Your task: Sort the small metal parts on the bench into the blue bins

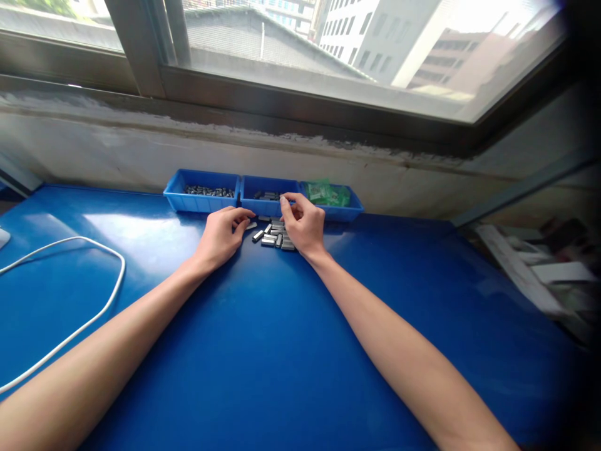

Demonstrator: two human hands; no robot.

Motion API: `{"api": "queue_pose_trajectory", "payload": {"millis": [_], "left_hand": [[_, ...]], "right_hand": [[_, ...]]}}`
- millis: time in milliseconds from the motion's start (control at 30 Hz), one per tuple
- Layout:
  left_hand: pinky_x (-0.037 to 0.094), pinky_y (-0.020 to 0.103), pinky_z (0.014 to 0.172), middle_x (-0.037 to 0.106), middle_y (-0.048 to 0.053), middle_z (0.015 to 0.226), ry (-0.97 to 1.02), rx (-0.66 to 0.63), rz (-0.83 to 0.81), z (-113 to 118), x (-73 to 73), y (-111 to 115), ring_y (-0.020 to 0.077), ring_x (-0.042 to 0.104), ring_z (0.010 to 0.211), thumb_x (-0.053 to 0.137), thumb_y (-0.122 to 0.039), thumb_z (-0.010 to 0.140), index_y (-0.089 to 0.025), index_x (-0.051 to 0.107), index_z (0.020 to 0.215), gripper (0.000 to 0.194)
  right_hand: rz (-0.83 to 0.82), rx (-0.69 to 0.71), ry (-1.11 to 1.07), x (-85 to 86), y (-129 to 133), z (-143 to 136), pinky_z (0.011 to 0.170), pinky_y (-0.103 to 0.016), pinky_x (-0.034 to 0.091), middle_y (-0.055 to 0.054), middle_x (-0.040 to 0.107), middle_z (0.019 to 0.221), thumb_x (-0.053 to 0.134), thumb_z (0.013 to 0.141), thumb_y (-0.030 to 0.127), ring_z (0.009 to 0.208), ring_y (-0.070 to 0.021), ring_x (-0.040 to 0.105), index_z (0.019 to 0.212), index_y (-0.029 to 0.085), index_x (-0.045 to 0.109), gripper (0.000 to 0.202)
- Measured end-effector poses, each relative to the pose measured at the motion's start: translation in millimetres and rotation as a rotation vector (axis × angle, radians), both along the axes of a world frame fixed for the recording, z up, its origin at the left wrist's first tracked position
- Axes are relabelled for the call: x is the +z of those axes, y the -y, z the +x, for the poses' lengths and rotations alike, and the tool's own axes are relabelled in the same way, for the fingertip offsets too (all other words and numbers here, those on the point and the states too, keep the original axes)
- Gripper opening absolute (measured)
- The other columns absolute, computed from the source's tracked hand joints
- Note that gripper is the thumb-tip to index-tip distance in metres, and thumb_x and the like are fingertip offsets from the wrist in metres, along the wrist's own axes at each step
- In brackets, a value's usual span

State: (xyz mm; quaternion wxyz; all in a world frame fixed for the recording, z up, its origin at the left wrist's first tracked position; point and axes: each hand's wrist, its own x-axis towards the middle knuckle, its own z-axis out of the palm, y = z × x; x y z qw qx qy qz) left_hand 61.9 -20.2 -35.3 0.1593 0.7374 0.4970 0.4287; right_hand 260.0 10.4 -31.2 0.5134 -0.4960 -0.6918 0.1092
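My left hand (223,233) rests low over the table with curved fingers. Its thumb and fingertips are at a small silvery rectangular piece (252,225). To its right lies a loose cluster of small black-and-silver rectangular pieces (269,240), some side by side, some askew. Above the right part of this cluster is my right hand (305,227), thumb and index finger pinched together at the front edge of the middle blue bin (248,203). Whatever that pinch may hold is too small to make out. Dark rectangular pieces (267,195) lie inside the middle bin.
A left blue bin (200,203) holds many small metal parts (209,190). Green packets (328,193) fill the right blue bin (345,214). A white cable (123,269) loops over the blue tabletop (263,351) at left. Behind the bins are a wall and window.
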Motion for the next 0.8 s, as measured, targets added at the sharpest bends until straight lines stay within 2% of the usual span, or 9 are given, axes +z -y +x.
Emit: {"api": "queue_pose_trajectory", "payload": {"millis": [133, 233, 333, 533, 700, 800], "left_hand": [[0.055, 0.031, 0.082, 0.074, 0.008, 0.101, -0.072, -0.040, 0.041, 1.3, 0.3, 2.6, 0.0205, 0.068, 0.086, 0.055, -0.025, 0.093, -0.018, 0.078, 0.100, 0.025], [0.052, 0.036, 0.093, 0.073, 0.009, 0.110, -0.195, -0.078, 0.104, 2.3, -0.3, 4.9, 0.0235, 0.066, 0.100, 0.047, -0.018, 0.094, -0.018, 0.078, 0.102, 0.032], [0.051, 0.038, 0.097, 0.073, 0.008, 0.113, -0.271, -0.062, 0.140, 3.6, 0.9, 7.2, 0.0245, 0.064, 0.104, 0.047, -0.014, 0.091, -0.018, 0.078, 0.102, 0.033], [0.052, 0.039, 0.092, 0.076, 0.009, 0.100, -0.249, -0.012, 0.105, 3.5, 4.9, 8.1, 0.0252, 0.066, 0.095, 0.059, -0.024, 0.091, -0.017, 0.079, 0.096, 0.022], [0.052, 0.038, 0.089, 0.075, 0.010, 0.100, -0.217, -0.006, 0.069, 0.8, 2.3, 4.7, 0.0256, 0.068, 0.094, 0.061, -0.026, 0.092, -0.017, 0.078, 0.103, 0.022], [0.054, 0.034, 0.081, 0.075, 0.007, 0.095, -0.076, -0.017, 0.032, 0.9, 1.5, 3.2, 0.0219, 0.070, 0.084, 0.060, -0.030, 0.093, -0.019, 0.076, 0.109, 0.025]], "right_hand": [[-0.001, 0.019, 0.001, 0.3, 0.5, -0.1, 0.061, -0.027, 0.047, 0.000, 0.067, 0.064, 0.057, 0.096, 0.043, 0.056, -0.0167, 0.063, 0.097, 0.022, 0.072, 0.026], [-0.005, 0.035, 0.002, 0.5, 0.5, 0.0, 0.060, -0.027, 0.047, 0.000, 0.067, 0.064, 0.057, 0.096, 0.042, 0.055, -0.0163, 0.063, 0.097, 0.021, 0.072, 0.026], [-0.009, 0.046, 0.005, 0.0, 0.2, 0.0, 0.060, -0.026, 0.048, 0.000, 0.067, 0.064, 0.057, 0.096, 0.042, 0.056, -0.0159, 0.064, 0.098, 0.021, 0.073, 0.027], [-0.008, 0.061, 0.006, -0.1, 0.7, -0.7, 0.060, -0.026, 0.049, 0.000, 0.068, 0.065, 0.055, 0.096, 0.043, 0.057, -0.0159, 0.065, 0.099, 0.021, 0.073, 0.028], [-0.010, 0.079, 0.004, 0.5, 1.3, -0.2, 0.059, -0.026, 0.048, 0.001, 0.068, 0.064, 0.056, 0.096, 0.042, 0.056, -0.0157, 0.064, 0.098, 0.021, 0.073, 0.027], [-0.017, 0.095, 0.008, 0.7, 1.7, 0.0, 0.058, -0.026, 0.047, 0.001, 0.067, 0.064, 0.056, 0.095, 0.042, 0.055, -0.0153, 0.063, 0.099, 0.022, 0.073, 0.026]]}}
